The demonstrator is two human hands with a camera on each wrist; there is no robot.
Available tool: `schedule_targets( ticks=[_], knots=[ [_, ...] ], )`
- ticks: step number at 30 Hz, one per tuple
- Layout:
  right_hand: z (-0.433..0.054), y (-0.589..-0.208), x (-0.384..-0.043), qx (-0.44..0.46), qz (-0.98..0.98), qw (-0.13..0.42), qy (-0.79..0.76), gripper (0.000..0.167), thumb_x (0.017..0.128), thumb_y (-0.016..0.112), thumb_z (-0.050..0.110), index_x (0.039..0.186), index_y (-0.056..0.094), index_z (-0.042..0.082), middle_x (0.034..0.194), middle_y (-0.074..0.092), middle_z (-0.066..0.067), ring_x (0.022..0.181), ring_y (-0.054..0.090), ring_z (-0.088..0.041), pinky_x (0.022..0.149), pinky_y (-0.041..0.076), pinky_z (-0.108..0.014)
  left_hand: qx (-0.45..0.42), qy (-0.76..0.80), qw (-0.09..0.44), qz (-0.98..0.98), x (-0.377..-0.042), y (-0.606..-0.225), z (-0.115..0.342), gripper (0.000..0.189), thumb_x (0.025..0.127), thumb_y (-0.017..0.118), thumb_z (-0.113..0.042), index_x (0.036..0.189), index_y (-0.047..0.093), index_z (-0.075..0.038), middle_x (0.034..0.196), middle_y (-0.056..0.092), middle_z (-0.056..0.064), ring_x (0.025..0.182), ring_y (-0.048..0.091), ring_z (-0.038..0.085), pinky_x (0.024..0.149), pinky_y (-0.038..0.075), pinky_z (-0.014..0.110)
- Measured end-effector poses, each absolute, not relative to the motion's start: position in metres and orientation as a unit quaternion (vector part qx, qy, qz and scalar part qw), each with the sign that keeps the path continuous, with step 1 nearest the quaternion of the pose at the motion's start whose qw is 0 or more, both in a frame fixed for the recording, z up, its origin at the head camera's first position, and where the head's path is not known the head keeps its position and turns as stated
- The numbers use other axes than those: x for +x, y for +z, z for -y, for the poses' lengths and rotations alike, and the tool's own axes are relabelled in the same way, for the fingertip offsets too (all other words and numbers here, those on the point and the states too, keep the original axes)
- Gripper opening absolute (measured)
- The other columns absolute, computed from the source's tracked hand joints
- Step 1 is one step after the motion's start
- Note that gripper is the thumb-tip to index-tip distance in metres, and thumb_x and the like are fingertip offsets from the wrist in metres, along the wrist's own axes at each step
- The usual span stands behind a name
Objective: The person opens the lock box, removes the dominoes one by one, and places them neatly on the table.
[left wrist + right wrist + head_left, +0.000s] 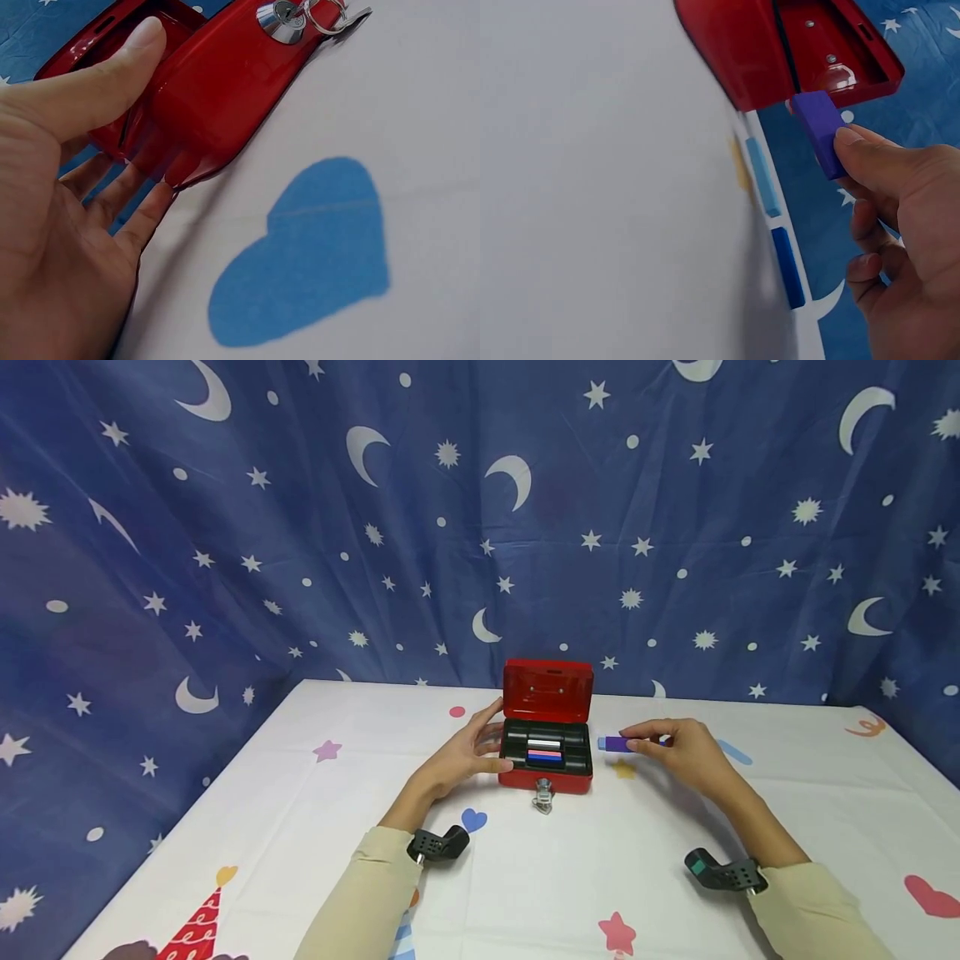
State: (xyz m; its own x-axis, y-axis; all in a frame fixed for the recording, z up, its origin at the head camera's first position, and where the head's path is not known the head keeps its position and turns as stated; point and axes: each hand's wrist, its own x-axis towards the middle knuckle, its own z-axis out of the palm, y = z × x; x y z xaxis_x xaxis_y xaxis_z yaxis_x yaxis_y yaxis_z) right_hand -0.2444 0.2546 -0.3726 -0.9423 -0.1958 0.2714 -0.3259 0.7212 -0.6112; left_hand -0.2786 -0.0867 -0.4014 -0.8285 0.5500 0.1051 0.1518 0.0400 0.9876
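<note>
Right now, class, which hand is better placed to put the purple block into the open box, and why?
Probably the right hand: it pinches the block just off the box's right side. The left hand is at the box's left side, holding no block.

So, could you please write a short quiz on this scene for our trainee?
1. Multiple choice: what colour is the block pinched by the right hand? a) yellow b) purple c) green
2. True or false: the lid of the red box stands open.
3. Fill the gap: in the head view, of the two hands, the ____ one is nearer the lock on the box's front.

Key: 1: b, purple. 2: true. 3: left; the left hand is at the box, while the right hand is off to its side.
</note>
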Motion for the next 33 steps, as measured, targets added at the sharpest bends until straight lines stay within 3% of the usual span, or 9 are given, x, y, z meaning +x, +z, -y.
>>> schedule_targets(
  ticks=[6,13,19,26,29,33],
  knots=[
    [-0.257,-0.382,-0.246,0.138,0.929,0.073,0.335,0.019,0.087,0.072,0.021,0.104,0.076,0.014,0.102,0.07,-0.007,0.074,0.05,-0.021,0.056,0.037,-0.027,0.25,0.648,0.155,-0.702,-0.279,-0.402,0.088,0.096,0.079,0.072,0.002,0.153,0.021,-0.032,0.15,0.028,0.01,0.129,0.042,0.033,0.101,0.043,0.044],
    [-0.254,-0.389,-0.247,0.148,0.931,0.064,0.327,0.018,0.087,0.071,0.016,0.104,0.076,0.011,0.106,0.069,-0.013,0.092,0.059,-0.025,0.074,0.047,-0.034,0.26,0.645,0.151,-0.703,-0.278,-0.402,0.088,0.095,0.08,0.072,0.0,0.153,0.02,-0.031,0.152,0.025,0.011,0.13,0.039,0.035,0.102,0.041,0.044],
    [-0.251,-0.39,-0.246,0.142,0.933,0.06,0.325,0.018,0.087,0.071,0.016,0.104,0.075,0.012,0.106,0.069,-0.012,0.093,0.058,-0.026,0.077,0.048,-0.037,0.262,0.644,0.152,-0.702,-0.278,-0.401,0.088,0.095,0.081,0.072,-0.001,0.153,0.019,-0.031,0.153,0.022,0.01,0.131,0.038,0.036,0.103,0.04,0.045],
    [-0.252,-0.396,-0.247,0.125,0.934,0.055,0.33,0.02,0.086,0.072,0.016,0.105,0.075,0.013,0.109,0.068,-0.012,0.101,0.058,-0.031,0.088,0.049,-0.049,0.255,0.643,0.153,-0.706,-0.277,-0.4,0.087,0.096,0.08,0.072,0.0,0.153,0.019,-0.032,0.153,0.022,0.01,0.131,0.039,0.036,0.101,0.042,0.045],
    [-0.253,-0.399,-0.248,0.128,0.936,0.065,0.322,0.021,0.084,0.074,0.016,0.105,0.075,0.013,0.106,0.068,-0.01,0.097,0.058,-0.03,0.086,0.05,-0.048,0.251,0.642,0.153,-0.708,-0.277,-0.4,0.087,0.096,0.08,0.073,0.0,0.153,0.02,-0.033,0.152,0.023,0.009,0.13,0.039,0.036,0.101,0.042,0.045],
    [-0.253,-0.4,-0.249,0.143,0.937,0.086,0.307,0.023,0.08,0.078,0.015,0.103,0.075,0.012,0.096,0.063,-0.005,0.083,0.053,-0.023,0.07,0.046,-0.035,0.25,0.641,0.152,-0.709,-0.278,-0.401,0.087,0.096,0.079,0.073,0.0,0.153,0.021,-0.033,0.152,0.023,0.008,0.131,0.039,0.035,0.101,0.042,0.045]
  ],
)
